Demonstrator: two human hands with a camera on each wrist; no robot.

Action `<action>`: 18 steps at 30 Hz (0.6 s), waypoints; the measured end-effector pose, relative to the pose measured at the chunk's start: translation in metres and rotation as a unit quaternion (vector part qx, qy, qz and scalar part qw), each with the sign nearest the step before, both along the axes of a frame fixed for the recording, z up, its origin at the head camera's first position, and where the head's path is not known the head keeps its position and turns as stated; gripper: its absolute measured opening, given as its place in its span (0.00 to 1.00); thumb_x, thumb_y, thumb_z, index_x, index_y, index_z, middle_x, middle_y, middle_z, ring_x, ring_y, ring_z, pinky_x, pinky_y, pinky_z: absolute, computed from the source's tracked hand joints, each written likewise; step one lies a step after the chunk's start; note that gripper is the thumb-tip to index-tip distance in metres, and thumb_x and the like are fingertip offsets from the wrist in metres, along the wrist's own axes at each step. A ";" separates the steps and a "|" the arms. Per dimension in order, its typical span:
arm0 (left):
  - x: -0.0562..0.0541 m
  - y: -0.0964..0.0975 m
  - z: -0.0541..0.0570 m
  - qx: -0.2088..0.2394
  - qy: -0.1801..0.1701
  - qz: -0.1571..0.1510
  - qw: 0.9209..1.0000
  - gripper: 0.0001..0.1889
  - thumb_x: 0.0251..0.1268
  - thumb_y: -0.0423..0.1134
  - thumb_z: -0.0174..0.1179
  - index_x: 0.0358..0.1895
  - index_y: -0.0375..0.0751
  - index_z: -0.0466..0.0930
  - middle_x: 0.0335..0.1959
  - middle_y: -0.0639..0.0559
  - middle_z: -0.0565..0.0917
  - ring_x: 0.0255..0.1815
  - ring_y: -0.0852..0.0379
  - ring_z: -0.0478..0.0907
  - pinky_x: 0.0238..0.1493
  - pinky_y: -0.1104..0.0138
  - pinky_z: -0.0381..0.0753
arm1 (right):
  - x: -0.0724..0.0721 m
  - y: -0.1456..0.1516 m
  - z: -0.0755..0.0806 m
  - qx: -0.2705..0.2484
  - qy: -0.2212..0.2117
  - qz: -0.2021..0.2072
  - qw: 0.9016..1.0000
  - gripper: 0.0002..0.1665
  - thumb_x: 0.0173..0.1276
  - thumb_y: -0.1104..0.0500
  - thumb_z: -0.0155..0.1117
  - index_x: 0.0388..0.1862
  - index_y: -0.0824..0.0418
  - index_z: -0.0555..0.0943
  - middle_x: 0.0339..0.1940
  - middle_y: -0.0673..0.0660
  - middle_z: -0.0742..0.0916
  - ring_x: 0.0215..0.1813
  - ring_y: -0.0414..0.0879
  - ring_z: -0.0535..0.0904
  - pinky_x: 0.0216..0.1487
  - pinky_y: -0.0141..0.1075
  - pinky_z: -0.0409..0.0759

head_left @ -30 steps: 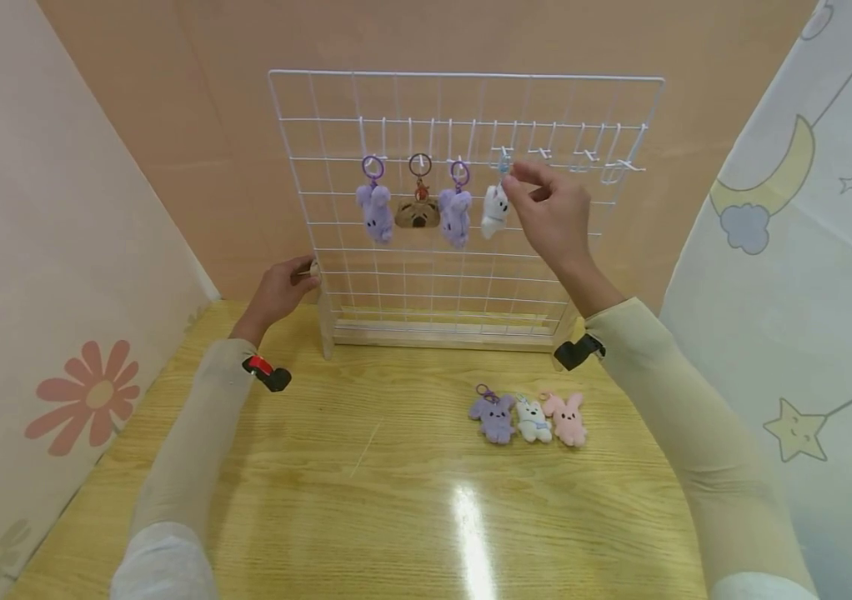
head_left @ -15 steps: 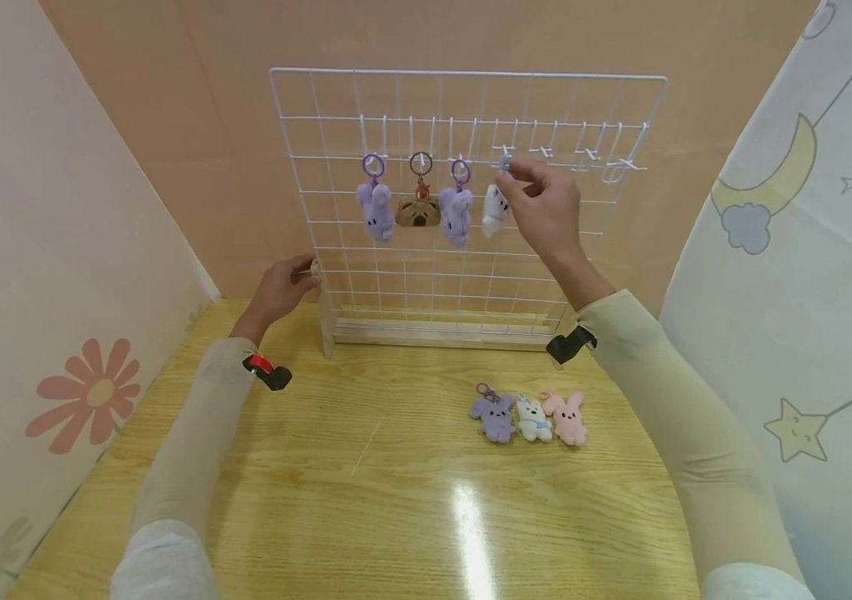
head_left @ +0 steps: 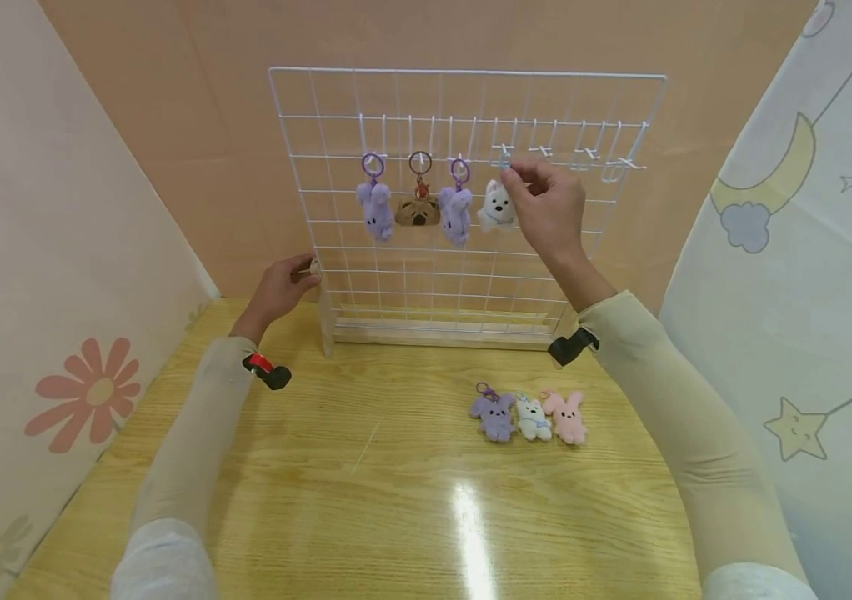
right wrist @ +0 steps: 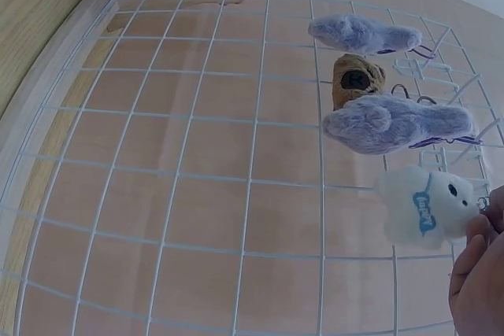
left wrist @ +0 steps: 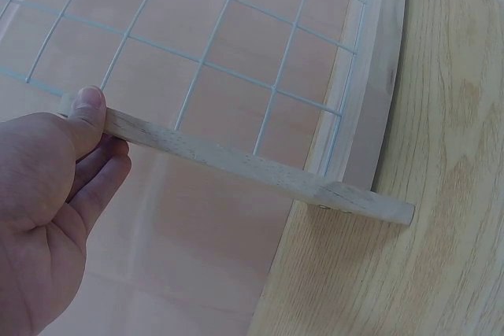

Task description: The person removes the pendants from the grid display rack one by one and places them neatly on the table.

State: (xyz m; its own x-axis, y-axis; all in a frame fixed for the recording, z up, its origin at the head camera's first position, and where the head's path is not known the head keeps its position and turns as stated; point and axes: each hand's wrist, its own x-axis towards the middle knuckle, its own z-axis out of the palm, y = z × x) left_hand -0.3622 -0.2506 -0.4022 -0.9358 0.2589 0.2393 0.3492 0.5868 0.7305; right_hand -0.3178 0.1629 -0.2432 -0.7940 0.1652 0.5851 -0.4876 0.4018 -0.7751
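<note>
My right hand [head_left: 553, 207] pinches the light-blue ring of a white plush keychain [head_left: 497, 206] right at a white hook on the wire grid rack [head_left: 433, 262]. In the right wrist view the white plush [right wrist: 419, 214] hangs below the fingertips, a blue bow on its front. Left of it on hooks are two purple plush keychains [head_left: 376, 212] and a brown bear-head keychain [head_left: 418, 212] between them. At the rack's left side, my left hand [head_left: 278, 290] grips the wooden upright [left wrist: 220, 155] between thumb and fingers.
On the wooden table [head_left: 366, 500] lie a purple plush [head_left: 497, 418], another white plush [head_left: 533, 420] and a pink plush [head_left: 568, 418] in a row. More white hooks [head_left: 586, 156] line the grid's right part. Printed cloth walls [head_left: 794, 250] stand at both sides.
The white plush has turned to show its face toward the head camera. My right hand shifted slightly left, then back a little right. The left hand keeps its grip in place.
</note>
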 end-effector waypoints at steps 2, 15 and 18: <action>0.000 0.000 0.000 0.001 0.003 -0.003 1.000 0.32 0.80 0.40 0.56 0.78 0.28 0.59 0.72 0.29 0.70 0.68 0.33 0.73 0.67 0.44 0.75 | 0.002 0.000 0.000 0.002 0.006 -0.001 1.000 0.15 0.71 0.54 0.71 0.46 0.65 0.89 0.41 0.54 0.90 0.31 0.37 0.81 0.34 0.24 0.80; 0.001 0.001 0.000 0.009 0.009 -0.010 1.000 0.31 0.80 0.38 0.55 0.77 0.26 0.59 0.71 0.27 0.71 0.68 0.33 0.74 0.66 0.44 0.76 | 0.013 0.003 0.002 0.018 0.045 0.006 0.999 0.16 0.72 0.54 0.70 0.45 0.66 0.89 0.38 0.50 0.89 0.29 0.39 0.79 0.33 0.26 0.79; 0.001 0.001 0.000 0.009 0.008 -0.010 1.000 0.31 0.80 0.38 0.55 0.77 0.26 0.59 0.71 0.28 0.71 0.67 0.33 0.74 0.66 0.44 0.76 | 0.017 0.005 0.000 0.022 0.051 0.013 0.998 0.15 0.71 0.54 0.70 0.44 0.66 0.89 0.36 0.50 0.89 0.28 0.40 0.79 0.32 0.27 0.79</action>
State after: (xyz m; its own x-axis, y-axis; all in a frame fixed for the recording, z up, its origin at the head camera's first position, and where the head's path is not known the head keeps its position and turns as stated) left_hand -0.3608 -0.2497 -0.4017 -0.9260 0.2736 0.2601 0.3736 0.5656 0.7352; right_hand -0.3008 0.1680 -0.2429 -0.7331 0.1185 0.6697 -0.5739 0.4205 -0.7027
